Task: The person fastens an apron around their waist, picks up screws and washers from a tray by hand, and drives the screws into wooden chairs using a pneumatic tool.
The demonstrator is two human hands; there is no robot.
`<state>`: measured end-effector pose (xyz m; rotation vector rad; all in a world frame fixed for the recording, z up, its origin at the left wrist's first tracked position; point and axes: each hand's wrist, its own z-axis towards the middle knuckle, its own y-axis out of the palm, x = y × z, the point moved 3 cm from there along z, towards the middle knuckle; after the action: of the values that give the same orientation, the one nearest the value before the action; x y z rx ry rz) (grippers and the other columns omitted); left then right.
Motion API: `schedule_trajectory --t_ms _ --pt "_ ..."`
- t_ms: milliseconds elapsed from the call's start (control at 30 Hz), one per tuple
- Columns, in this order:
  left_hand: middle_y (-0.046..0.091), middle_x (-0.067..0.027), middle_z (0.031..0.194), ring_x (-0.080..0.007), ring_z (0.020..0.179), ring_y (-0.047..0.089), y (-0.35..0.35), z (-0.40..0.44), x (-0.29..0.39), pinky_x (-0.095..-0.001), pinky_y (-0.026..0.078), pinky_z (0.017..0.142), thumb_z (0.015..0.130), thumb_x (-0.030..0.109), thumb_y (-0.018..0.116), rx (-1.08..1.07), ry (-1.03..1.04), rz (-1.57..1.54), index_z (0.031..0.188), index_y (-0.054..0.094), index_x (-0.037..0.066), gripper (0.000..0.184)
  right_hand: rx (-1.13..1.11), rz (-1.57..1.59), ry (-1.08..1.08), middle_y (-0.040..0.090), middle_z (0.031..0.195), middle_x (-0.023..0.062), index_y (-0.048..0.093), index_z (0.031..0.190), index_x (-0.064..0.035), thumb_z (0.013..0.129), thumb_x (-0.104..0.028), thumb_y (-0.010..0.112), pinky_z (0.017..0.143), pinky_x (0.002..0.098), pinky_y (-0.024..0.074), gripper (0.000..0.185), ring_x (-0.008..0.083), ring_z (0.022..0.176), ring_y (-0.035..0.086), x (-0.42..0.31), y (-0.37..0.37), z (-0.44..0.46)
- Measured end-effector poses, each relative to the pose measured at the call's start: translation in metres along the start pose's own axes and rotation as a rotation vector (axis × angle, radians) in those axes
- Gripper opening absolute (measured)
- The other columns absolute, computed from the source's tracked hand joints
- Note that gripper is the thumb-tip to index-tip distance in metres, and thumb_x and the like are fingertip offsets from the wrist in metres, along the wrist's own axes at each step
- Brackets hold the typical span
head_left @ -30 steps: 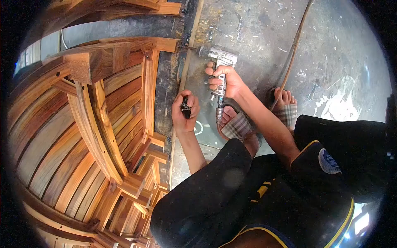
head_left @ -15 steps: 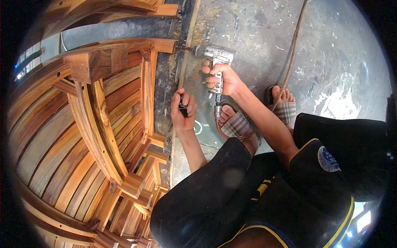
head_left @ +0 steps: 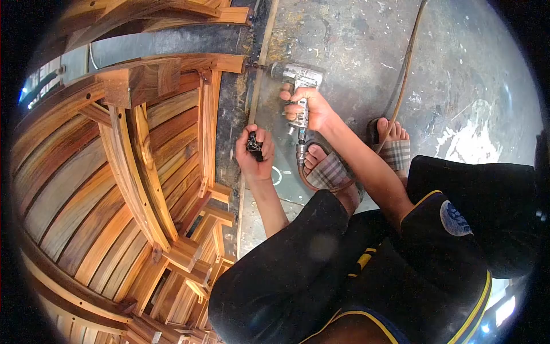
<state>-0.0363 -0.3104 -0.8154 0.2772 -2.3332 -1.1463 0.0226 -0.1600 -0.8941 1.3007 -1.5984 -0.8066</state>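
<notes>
My right hand [head_left: 307, 108] is wrapped round the handle of a worn silver air drill [head_left: 301, 74], its bit pointing left. The bit's tip is close to the end of a wooden rail [head_left: 226, 63]; I cannot tell whether they touch. An air hose [head_left: 302, 166] hangs from the bottom of the handle. Lower and to the left, my left hand [head_left: 255, 157] is closed, palm up, round a bunch of small dark screws [head_left: 255, 147]. That hand is beside the slatted wooden furniture [head_left: 143, 172], apart from it.
More wooden frames [head_left: 189, 281] stand at the lower left, and another wooden piece [head_left: 229, 15] is at the top. A brown hose [head_left: 404, 71] runs across the grey floor [head_left: 355, 34]. My sandalled feet [head_left: 329, 172] are just below the drill.
My left hand has turned and opened slightly, so more of the dark screws show. The furniture appears shifted very slightly in view. My right hand and the drill have hardly moved.
</notes>
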Motion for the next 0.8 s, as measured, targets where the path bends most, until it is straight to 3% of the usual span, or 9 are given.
schedule_trajectory --t_ms 367,700,800 --pt "0.048 -0.0062 0.085 -0.0134 0.056 0.039 0.003 -0.005 -0.002 -0.0232 0.029 0.039 0.093 0.019 0.047 0.003 0.022 -0.017 0.102 0.053 0.004 0.019 -0.034 -0.011 0.003 0.057 0.083 0.0013 0.051 0.094 -0.0120 0.072 0.000 0.055 0.050 0.0293 0.0411 0.025 0.0092 0.045 0.043 -0.004 0.001 -0.002" --pt "0.046 -0.0044 0.079 -0.0127 0.055 0.037 0.011 0.001 0.001 -0.0241 0.027 0.039 0.094 0.020 0.046 0.008 0.053 -0.061 0.101 0.056 0.003 0.021 0.004 -0.047 -0.013 0.055 0.081 0.0015 0.053 0.090 -0.0123 0.072 0.001 0.054 0.050 0.0297 0.0423 0.023 0.0091 0.045 0.042 -0.007 0.008 -0.011" --pt "0.045 -0.0029 0.074 -0.0129 0.055 0.036 0.006 0.005 0.007 -0.0244 0.027 0.040 0.093 0.020 0.047 0.032 0.056 -0.099 0.106 0.057 0.003 0.024 0.046 -0.152 -0.038 0.056 0.080 0.0022 0.053 0.093 -0.0118 0.071 0.001 0.054 0.050 0.0310 0.0425 0.026 0.0109 0.046 0.042 -0.006 0.021 -0.020"
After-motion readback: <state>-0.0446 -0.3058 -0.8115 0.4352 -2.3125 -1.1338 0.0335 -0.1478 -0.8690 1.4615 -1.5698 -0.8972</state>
